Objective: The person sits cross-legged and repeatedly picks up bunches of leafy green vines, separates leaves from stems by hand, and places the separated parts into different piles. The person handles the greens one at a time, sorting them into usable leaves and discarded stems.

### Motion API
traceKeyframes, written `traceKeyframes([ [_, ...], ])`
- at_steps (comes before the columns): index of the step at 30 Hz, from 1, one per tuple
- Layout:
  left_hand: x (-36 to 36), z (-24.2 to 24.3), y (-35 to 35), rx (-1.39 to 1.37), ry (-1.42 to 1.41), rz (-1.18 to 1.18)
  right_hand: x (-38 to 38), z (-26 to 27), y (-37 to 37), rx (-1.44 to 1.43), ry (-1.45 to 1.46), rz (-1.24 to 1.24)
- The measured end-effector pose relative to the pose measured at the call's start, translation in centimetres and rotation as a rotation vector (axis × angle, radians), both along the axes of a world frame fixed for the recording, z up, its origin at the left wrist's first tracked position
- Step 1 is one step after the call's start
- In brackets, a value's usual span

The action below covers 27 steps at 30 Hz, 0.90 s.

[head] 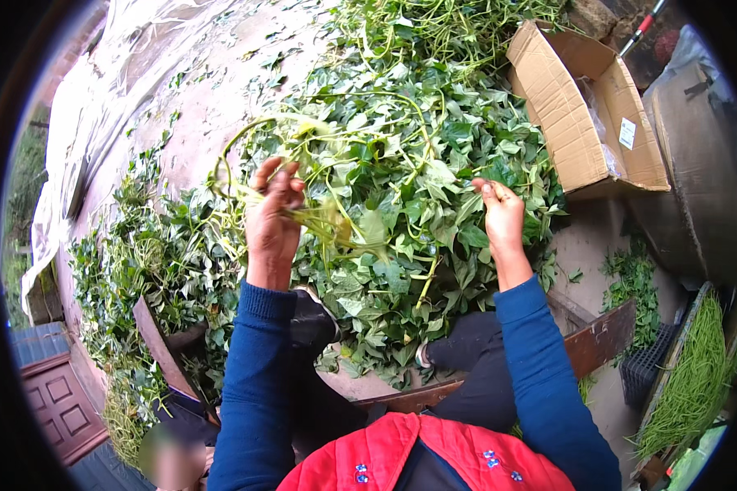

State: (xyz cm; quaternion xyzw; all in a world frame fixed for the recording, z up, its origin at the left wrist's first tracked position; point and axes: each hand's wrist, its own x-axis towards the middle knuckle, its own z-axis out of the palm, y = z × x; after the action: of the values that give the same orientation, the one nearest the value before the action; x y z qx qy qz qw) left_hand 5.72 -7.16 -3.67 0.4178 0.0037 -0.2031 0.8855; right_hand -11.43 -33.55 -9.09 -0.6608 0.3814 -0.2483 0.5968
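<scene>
My left hand (276, 208) is closed around a bundle of long green vine stems (344, 230), which loop above it and trail to the right, partly blurred. To the right, my right hand (500, 208) has its thumb and fingertips pinched together beside a leaf of the heap; whether a stem is between them cannot be made out. Beneath and beyond both hands spreads a large heap of leafy green vines (393, 264). Bare stems (430, 18) lie piled at its far end.
An open cardboard box (565, 116) stands at the right. Wooden boards (602, 337) lie by my legs. Beyond them are a black plastic crate (645, 362) and a container of green stems (688, 374). Another person (178, 454) is at the lower left, near more vines (159, 245).
</scene>
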Motion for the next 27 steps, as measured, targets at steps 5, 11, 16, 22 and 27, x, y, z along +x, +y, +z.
traceKeyframes([
  [5, -4.5, -0.4, -2.5, 0.423, -0.251, -0.46, 2.2, 3.7, 1.7, 0.011, -0.203, 0.173],
  [11, -7.5, -2.3, -3.4, 0.546, -0.464, -0.89, 1.9, 5.1, 2.9, 0.299, -0.128, 0.617],
  [16, -4.6, -1.8, -3.2, 1.312, -0.819, -0.782, 1.0, 5.5, 2.9, 0.156, -0.228, 0.353],
  [22, -0.6, -0.2, -1.4, 0.72, -0.246, -0.079, 0.2, 4.4, 5.6, -0.48, -0.23, 0.557],
  [27, 2.5, -1.4, 0.8, 1.294, -0.323, -0.127, -0.6, 2.7, 8.2, -0.67, -0.257, 0.628],
])
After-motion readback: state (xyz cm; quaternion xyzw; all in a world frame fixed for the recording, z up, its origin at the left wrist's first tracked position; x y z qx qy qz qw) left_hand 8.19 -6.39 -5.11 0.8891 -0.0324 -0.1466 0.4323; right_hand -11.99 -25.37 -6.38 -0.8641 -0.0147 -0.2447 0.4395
